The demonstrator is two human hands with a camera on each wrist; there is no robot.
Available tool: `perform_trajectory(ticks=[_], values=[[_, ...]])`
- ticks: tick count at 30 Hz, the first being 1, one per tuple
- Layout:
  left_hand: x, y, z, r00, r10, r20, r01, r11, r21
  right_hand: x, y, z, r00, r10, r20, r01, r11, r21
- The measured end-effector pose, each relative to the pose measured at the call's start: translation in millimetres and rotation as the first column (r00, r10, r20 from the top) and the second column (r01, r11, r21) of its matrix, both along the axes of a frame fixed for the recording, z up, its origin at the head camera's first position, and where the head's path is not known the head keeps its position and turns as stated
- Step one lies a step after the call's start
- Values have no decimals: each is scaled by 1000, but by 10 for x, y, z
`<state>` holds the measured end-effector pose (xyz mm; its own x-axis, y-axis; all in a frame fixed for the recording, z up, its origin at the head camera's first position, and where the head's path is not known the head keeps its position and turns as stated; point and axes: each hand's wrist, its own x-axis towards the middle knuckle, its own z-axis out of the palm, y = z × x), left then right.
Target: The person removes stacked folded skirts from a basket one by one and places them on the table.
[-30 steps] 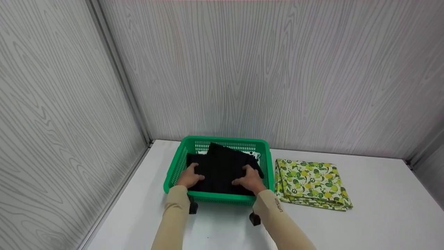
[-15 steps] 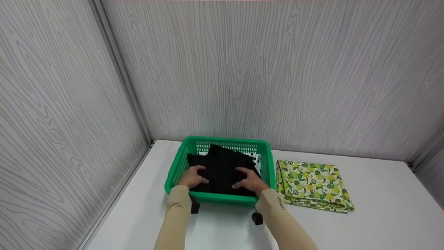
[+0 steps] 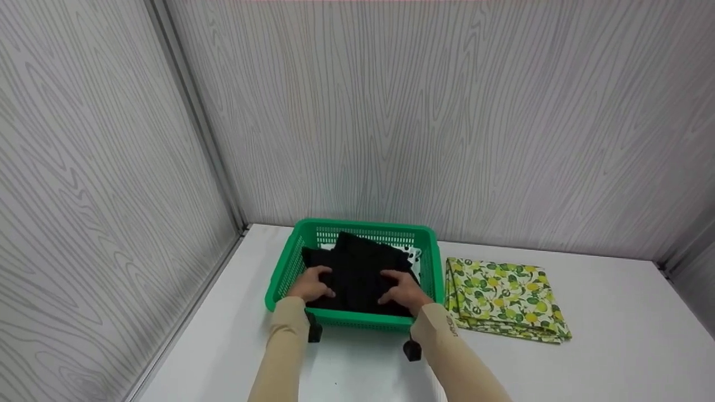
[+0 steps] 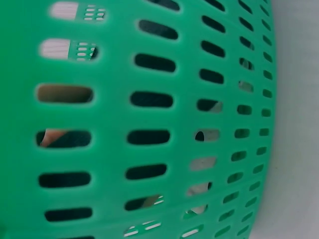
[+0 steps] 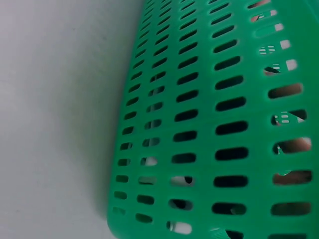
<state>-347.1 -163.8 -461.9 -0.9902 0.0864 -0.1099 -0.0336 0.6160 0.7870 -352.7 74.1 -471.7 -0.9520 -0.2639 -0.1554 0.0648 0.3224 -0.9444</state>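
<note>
Inside a green plastic basket (image 3: 360,319) lies a piece of black cloth (image 3: 360,273), its kind unclear. My left hand (image 3: 310,285) rests on the cloth's left side, thumb and forefinger apart. On its right side my right hand (image 3: 405,289) touches it in the same way. Some fingertips are hidden against the dark fabric. Beneath the black cloth shows a white cloth with black dots (image 3: 415,254). Both wrist views are filled by the slotted basket wall (image 4: 109,119), with bits of skin and dark fabric behind the slots.
A folded cloth with a lemon print (image 3: 505,298) lies on the white table (image 3: 609,324), just right of the basket. Grey wood-grain panels (image 3: 357,111) stand close behind the basket and to the left (image 3: 100,212).
Both hands have shifted slightly inward over the black cloth, whose edges look a little more rumpled. Between half a second ago and now almost nothing differs.
</note>
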Motion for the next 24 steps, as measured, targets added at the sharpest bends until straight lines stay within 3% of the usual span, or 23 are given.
perform_trajectory(ticks=[9,16,24], values=[[4,-6,-19,998,5,-68,3,994,114,12,19,20,1000,20,-20,-20,1000,-7],[76,-35,58,993,12,-120,12,981,194,50,69,185,996,31,-81,-31,1000,4],[128,-5,200,981,12,-192,33,973,227,67,167,324,991,26,-128,-31,999,-34]])
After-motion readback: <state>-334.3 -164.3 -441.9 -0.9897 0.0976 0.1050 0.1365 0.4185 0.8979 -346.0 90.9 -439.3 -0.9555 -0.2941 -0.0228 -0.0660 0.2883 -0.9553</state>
